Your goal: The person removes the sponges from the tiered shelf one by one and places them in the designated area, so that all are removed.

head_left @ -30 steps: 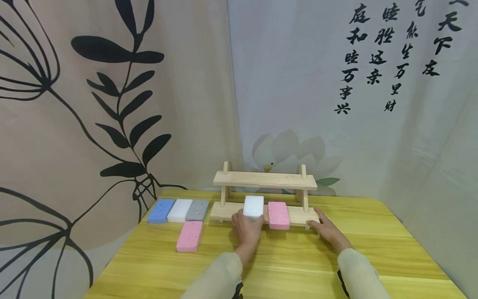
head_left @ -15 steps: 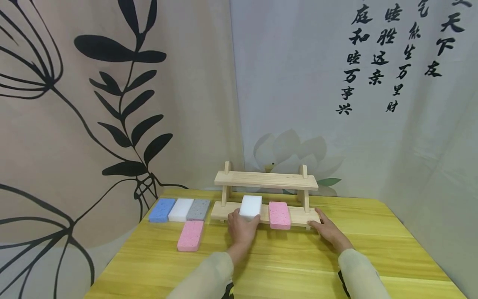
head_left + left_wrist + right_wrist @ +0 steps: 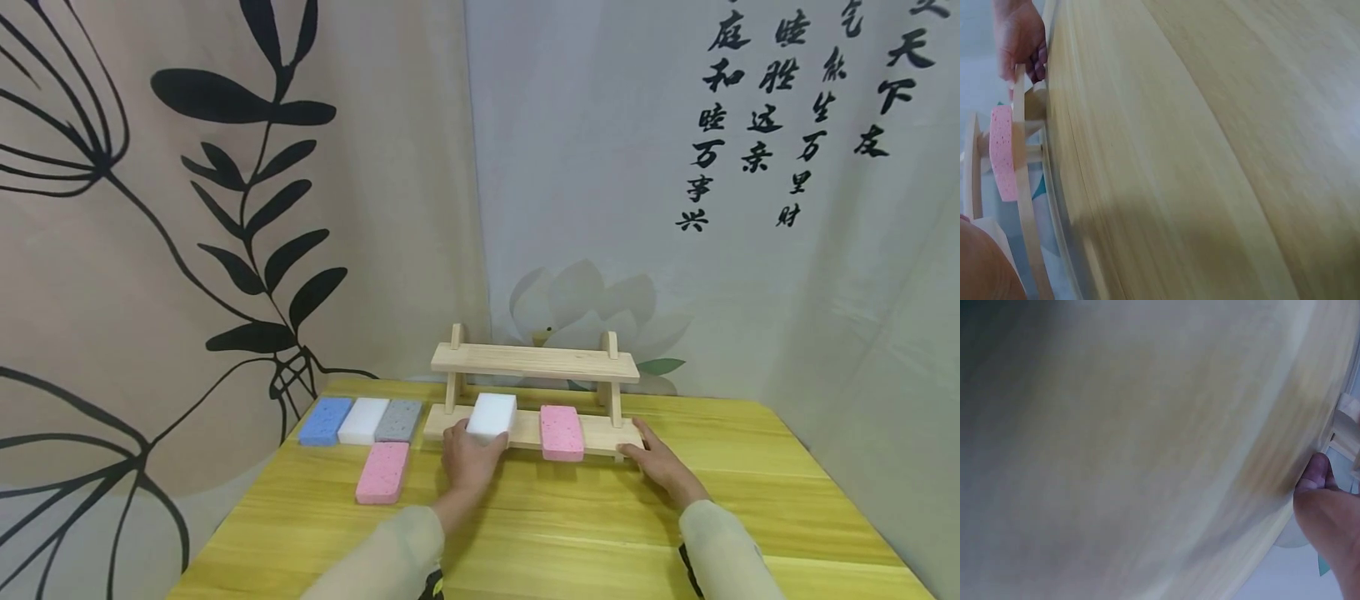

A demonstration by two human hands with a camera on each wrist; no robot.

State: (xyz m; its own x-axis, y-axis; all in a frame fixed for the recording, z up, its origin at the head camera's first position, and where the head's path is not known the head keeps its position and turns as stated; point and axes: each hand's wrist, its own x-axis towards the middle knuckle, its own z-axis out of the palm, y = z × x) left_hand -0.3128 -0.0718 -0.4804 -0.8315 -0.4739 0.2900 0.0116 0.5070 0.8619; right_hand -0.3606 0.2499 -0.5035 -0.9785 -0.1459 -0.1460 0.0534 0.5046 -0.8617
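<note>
A white sponge block (image 3: pixel 492 415) is held between the thumb and fingers of my left hand (image 3: pixel 468 458), tilted at the lower board of a two-tier wooden shelf (image 3: pixel 534 362). To its right, a pink sponge (image 3: pixel 562 433) lies on the same board, overhanging the front edge. My right hand (image 3: pixel 663 462) grips that board's right end, thumb in front and fingers behind. In the left wrist view, the pink sponge (image 3: pixel 1002 153) stands between the two hands along the board. The right wrist view has the right hand (image 3: pixel 1325 512) at its edge, with the shelf mostly cut off.
Left of the shelf, a blue sponge (image 3: pixel 325 422), another white sponge (image 3: pixel 363 421) and a grey sponge (image 3: pixel 398 421) lie in a row on the wooden table (image 3: pixel 570 533). A second pink sponge (image 3: pixel 382 473) lies in front of them. A printed curtain (image 3: pixel 405 208) hangs behind.
My left hand has slid the white sponge leftward along the lower board, widening the gap to the pink sponge. The right hand keeps its place on the shelf end.
</note>
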